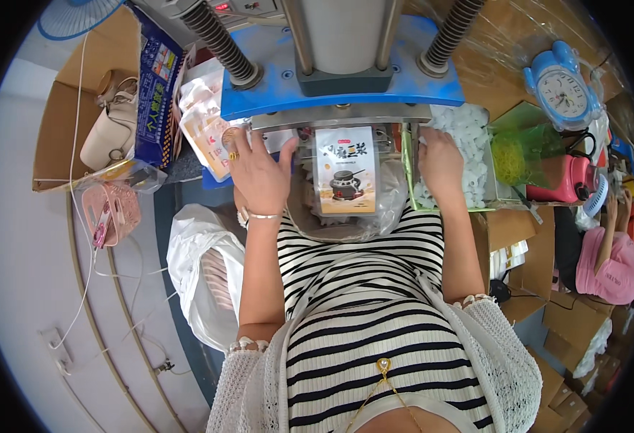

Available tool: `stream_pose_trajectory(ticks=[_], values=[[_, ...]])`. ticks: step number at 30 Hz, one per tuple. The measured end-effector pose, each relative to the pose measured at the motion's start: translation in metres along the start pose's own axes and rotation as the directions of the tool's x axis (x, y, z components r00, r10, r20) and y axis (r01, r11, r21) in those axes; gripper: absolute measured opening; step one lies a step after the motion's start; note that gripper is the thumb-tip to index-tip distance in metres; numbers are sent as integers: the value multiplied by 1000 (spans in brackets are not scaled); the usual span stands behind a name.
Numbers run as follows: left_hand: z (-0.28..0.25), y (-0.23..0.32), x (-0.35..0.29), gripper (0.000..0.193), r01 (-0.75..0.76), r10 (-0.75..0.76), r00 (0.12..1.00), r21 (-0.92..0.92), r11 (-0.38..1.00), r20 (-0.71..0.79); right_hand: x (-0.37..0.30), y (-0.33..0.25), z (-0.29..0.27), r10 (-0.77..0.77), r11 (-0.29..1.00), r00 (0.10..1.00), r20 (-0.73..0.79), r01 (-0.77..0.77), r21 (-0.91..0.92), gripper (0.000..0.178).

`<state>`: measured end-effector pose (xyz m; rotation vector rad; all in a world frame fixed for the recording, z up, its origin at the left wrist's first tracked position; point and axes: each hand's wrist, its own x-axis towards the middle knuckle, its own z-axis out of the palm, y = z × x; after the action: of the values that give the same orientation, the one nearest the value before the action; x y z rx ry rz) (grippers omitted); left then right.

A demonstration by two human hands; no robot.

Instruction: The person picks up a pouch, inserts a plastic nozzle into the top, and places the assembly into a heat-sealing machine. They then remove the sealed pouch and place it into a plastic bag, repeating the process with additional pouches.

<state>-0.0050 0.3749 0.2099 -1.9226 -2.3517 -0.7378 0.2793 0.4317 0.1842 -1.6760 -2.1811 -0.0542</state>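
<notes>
A white printed pouch (345, 177) with a dark cooking pot pictured on it lies upright in the middle, below the metal bar (342, 114) of a blue-plated press (317, 79). My left hand (256, 173) is left of it, thumb spread from the fingers, beside a stack of printed pouches (205, 130); its fingers look empty. At the left edge of a box of small white plastic pieces (469, 155), my right hand (441, 167) has its fingers bent together. Whatever is between those fingertips is too small to make out. Behind the pouch sits a plastic-lined container (393, 206).
Left are a cardboard box (63, 141) with a cream bag (107, 133), a pink basket (118, 209) and a white plastic bag (190, 252). Right are a blue alarm clock (564, 94), a pink appliance (559, 179) and cartons (533, 260). Farther right, a person in pink (609, 263) works.
</notes>
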Motion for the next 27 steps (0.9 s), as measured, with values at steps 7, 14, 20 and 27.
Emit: stream_pose_trajectory(ticks=[7,14,20,27], values=[[7,-37,-55,29,-254,301,906,187,949,-298,5,-4,-18,349,480,929,125,-292,827,15],[-33,35,-51,20,23,34,992,-451,892,118,-11,-59,-34,115,134,981,158,-173,976,21],[22,46,-61,25,440,-100,874,-689,576,475,3,-64,-12,-108,426,970,219,-154,891,25],[58,29,-51,27,391,-59,916,-849,357,397,-6,-47,7,85,776,996,24,-81,626,22]])
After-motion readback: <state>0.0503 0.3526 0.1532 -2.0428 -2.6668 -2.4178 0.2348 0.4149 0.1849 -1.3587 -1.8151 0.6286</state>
